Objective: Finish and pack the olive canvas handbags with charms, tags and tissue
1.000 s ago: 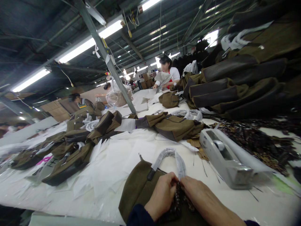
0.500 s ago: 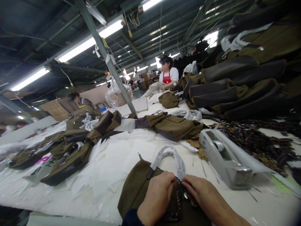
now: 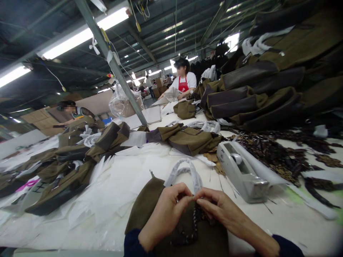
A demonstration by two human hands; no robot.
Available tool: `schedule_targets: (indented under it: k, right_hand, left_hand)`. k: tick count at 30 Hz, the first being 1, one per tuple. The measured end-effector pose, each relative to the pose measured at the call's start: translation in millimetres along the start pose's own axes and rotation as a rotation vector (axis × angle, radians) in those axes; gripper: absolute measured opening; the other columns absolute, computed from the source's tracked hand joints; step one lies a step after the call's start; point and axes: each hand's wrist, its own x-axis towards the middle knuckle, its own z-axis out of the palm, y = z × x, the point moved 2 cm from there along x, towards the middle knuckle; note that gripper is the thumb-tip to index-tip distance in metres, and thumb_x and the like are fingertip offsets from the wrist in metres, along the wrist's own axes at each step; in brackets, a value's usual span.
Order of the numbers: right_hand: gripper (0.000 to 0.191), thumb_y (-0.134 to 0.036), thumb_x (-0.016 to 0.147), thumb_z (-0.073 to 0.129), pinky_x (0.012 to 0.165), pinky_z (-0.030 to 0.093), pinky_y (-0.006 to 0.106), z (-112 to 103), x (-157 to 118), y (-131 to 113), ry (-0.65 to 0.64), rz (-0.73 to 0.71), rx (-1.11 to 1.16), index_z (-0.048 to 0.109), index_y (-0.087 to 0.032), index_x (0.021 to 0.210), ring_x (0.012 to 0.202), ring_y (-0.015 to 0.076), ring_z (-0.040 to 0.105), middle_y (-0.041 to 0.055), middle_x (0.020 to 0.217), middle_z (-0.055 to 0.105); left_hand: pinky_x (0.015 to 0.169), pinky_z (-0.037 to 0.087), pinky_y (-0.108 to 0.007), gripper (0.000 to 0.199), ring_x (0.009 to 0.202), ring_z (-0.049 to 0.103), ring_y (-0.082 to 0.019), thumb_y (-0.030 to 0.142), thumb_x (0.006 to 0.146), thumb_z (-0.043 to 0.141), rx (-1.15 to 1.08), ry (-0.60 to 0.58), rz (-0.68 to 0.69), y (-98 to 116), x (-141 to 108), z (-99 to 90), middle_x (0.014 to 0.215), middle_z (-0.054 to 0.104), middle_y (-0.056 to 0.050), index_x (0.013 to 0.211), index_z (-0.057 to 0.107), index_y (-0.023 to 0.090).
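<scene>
An olive handbag [image 3: 146, 203] stands on the table right in front of me, its white-wrapped handle [image 3: 183, 166] arching up behind my hands. My left hand [image 3: 171, 208] pinches with thumb and index finger at the top middle of the bag. Opposite it, my right hand [image 3: 215, 207] is pinched too, its fingertips meeting the left ones. Whatever small piece lies between the fingertips is hidden. Below them a dark braided strap charm [image 3: 195, 225] hangs against the bag's front.
A grey tape dispenser [image 3: 242, 171] stands to the right, beside a heap of dark braided straps [image 3: 284, 153]. White paper sheets [image 3: 125, 182] spread at left. More olive bags [image 3: 191, 139] lie behind, with a tall bag stack [image 3: 257, 85] at right. A co-worker [image 3: 183, 84] works across the table.
The view has swung slightly to the right, so things sit further left. My hands stay at the bag's top, and their fingertips have come closer together.
</scene>
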Motion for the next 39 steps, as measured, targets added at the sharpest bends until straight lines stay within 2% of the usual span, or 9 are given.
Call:
schedule_targets:
  k: [5,7,10,13,16,20,28,34,39]
  right_hand:
    - [0.036,-0.051,0.091,0.056,0.048,0.032,0.019,-7.2,4.7,7.2,0.043,0.009,0.032,0.059,-0.015,0.090,0.049,0.0084,0.040,-0.0061,0.056,0.047]
    - [0.035,-0.049,0.092,0.056,0.047,0.029,0.019,-9.3,8.1,12.9,0.058,0.013,0.038,0.057,-0.015,0.087,0.048,0.0074,0.037,-0.0069,0.054,0.046]
    - [0.029,-0.043,0.093,0.054,0.047,0.027,0.019,-7.1,14.8,17.9,0.023,0.001,-0.003,0.056,-0.015,0.087,0.048,0.0075,0.037,-0.0072,0.055,0.044]
    - [0.017,-0.029,0.091,0.054,0.050,0.030,0.020,-1.9,22.0,13.3,-0.031,-0.047,-0.223,0.057,-0.016,0.080,0.053,0.0089,0.042,-0.0051,0.059,0.048]
    - [0.011,-0.020,0.085,0.057,0.057,0.033,0.021,-0.1,25.2,2.0,-0.083,-0.107,-0.618,0.061,-0.017,0.075,0.062,0.0119,0.052,-0.0010,0.067,0.059]
    - [0.009,-0.018,0.083,0.058,0.059,0.031,0.024,-6.3,20.5,-10.8,-0.121,-0.091,-1.025,0.067,-0.017,0.081,0.071,0.0178,0.062,0.0045,0.075,0.068]
    - [0.017,-0.019,0.083,0.054,0.056,0.029,0.027,-10.4,12.8,-20.4,0.005,0.025,-1.180,0.071,-0.016,0.083,0.072,0.0222,0.069,0.0101,0.077,0.073]
    - [0.025,-0.017,0.079,0.053,0.060,0.037,0.028,-4.9,17.7,-15.6,-0.005,0.027,-1.253,0.073,-0.015,0.094,0.081,0.0264,0.071,0.0133,0.085,0.075]
    - [0.027,-0.015,0.073,0.054,0.065,0.043,0.031,-3.5,24.2,-9.0,-0.039,0.020,-1.310,0.073,-0.011,0.092,0.085,0.0317,0.071,0.0174,0.088,0.075]
  left_hand:
    - [0.055,0.039,-0.023,0.007,0.060,0.053,-0.013,0.025,0.088,0.057,-0.185,-0.017,-0.070,-20.3,9.9,4.9,0.068,0.057,0.002,0.090,0.062,0.020]
    - [0.058,0.041,-0.023,0.011,0.065,0.055,-0.015,0.020,0.085,0.059,-0.126,-0.017,-0.079,-36.9,14.8,10.4,0.073,0.060,0.001,0.095,0.062,0.020]
    - [0.072,0.043,-0.025,0.015,0.077,0.056,-0.016,0.011,0.079,0.060,0.038,-0.049,0.016,-60.5,22.9,23.5,0.085,0.063,-0.001,0.092,0.064,0.019]
    - [0.074,0.041,-0.025,0.008,0.079,0.054,-0.015,0.010,0.078,0.058,0.087,-0.095,0.078,-74.7,30.5,35.6,0.083,0.060,0.000,0.079,0.060,0.018]
    - [0.070,0.039,-0.024,0.011,0.075,0.051,-0.014,0.007,0.075,0.058,0.087,-0.108,0.073,-76.4,36.2,38.7,0.076,0.056,0.002,0.070,0.057,0.017]
    - [0.072,0.039,-0.024,0.010,0.076,0.052,-0.014,0.008,0.074,0.057,0.059,-0.132,0.059,-70.5,41.0,35.2,0.077,0.059,0.002,0.076,0.062,0.017]
    - [0.057,0.043,-0.023,0.015,0.059,0.053,-0.011,0.020,0.081,0.056,-0.078,-0.232,-0.049,-76.3,48.3,39.0,0.074,0.061,0.001,0.092,0.065,0.014]
    - [0.057,0.045,-0.023,0.015,0.058,0.053,-0.010,0.019,0.080,0.056,-0.135,-0.248,-0.067,-77.7,47.5,38.5,0.078,0.060,0.000,0.091,0.065,0.013]
    - [0.057,0.045,-0.023,0.016,0.058,0.052,-0.009,0.019,0.079,0.057,-0.164,-0.256,-0.063,-79.6,48.9,39.0,0.081,0.059,0.000,0.090,0.067,0.013]
